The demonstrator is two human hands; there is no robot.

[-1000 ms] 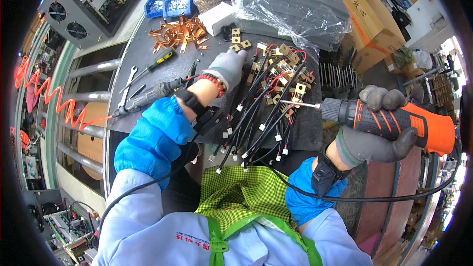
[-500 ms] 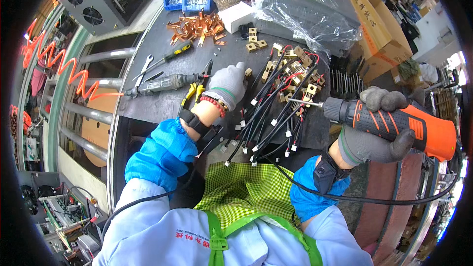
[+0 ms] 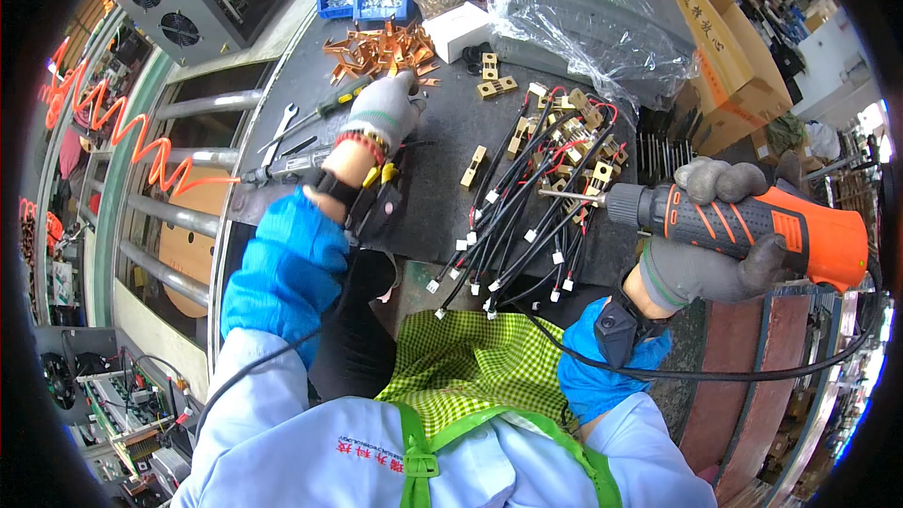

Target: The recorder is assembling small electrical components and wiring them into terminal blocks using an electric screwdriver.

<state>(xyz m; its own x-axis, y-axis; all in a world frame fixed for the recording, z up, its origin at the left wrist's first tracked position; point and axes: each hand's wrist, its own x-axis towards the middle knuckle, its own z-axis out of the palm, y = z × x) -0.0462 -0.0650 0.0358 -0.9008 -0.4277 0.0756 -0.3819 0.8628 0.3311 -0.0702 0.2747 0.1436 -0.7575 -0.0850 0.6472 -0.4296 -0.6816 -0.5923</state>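
My right hand (image 3: 729, 226), in a grey glove, is wrapped round an orange and black corded electric screwdriver (image 3: 752, 226). Its long bit points left over a pile of brass blocks with black cables (image 3: 555, 179) that end in white plugs. My gloved left hand (image 3: 386, 108) is low over the table, just in front of copper forked pieces (image 3: 376, 49). Its fingers are bent together at the tips; whatever lies in them is too small or hidden. A single brass block (image 3: 473, 166) rests on the table between that hand and the cables.
Left of my left hand lie a screwdriver (image 3: 340, 97), a wrench (image 3: 279, 129) and an air tool (image 3: 292, 166), with yellow-handled pliers (image 3: 381, 174) under my wrist. Blue bins (image 3: 365, 11), a white box (image 3: 458, 30) and a plastic-wrapped grey case (image 3: 588, 23) stand behind. A cable crosses my lap.
My left hand has moved left and away from me, from beside the cables to the copper pieces. The single brass block now lies uncovered. My right hand has barely moved.
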